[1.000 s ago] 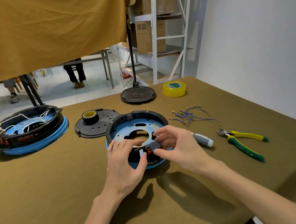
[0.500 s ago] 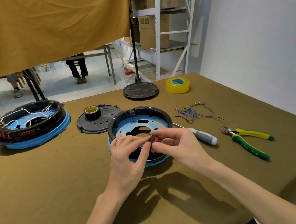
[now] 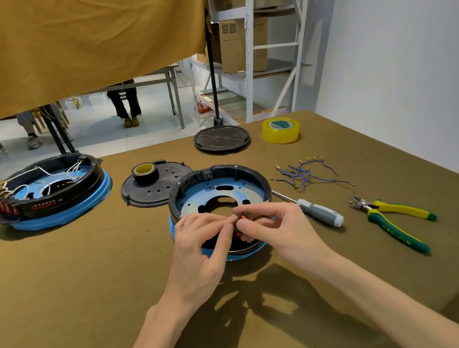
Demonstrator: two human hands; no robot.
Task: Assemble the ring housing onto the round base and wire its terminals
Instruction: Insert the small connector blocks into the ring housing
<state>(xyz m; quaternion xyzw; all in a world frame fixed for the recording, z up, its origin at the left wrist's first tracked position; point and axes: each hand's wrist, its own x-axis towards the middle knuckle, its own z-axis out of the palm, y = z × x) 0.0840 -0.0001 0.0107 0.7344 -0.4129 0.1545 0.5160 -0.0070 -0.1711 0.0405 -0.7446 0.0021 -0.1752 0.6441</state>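
Pinching a small black part with a red tip (image 3: 240,218), the right hand (image 3: 278,232) holds it between thumb and forefinger right at the near rim of the ring housing (image 3: 218,186), about six o'clock on the ring, while the left hand (image 3: 199,245) closes in from nine o'clock, its fingertips (image 3: 229,226) touching the same little piece. Both grips are closed on that part; what kind of terminal it is I cannot make out, it is too small and half hidden. The black housing already sits on the round blue base (image 3: 248,252), centre of the table (image 3: 65,290), blue plate showing inside. To do this well, I judge the piece wants lining up square with its slot before any push, left fingers steadying the rim, right hand pressing straight down, not twisting. A skewed entry could jam it or flick it away. Off at two o'clock the loose blue wires (image 3: 305,174) wait, with the screwdriver (image 3: 316,211) just beside the housing at three o'clock and the pliers (image 3: 394,220) beyond. At ten o'clock the finished unit (image 3: 52,192), already wired, makes a handy reference for orientation.
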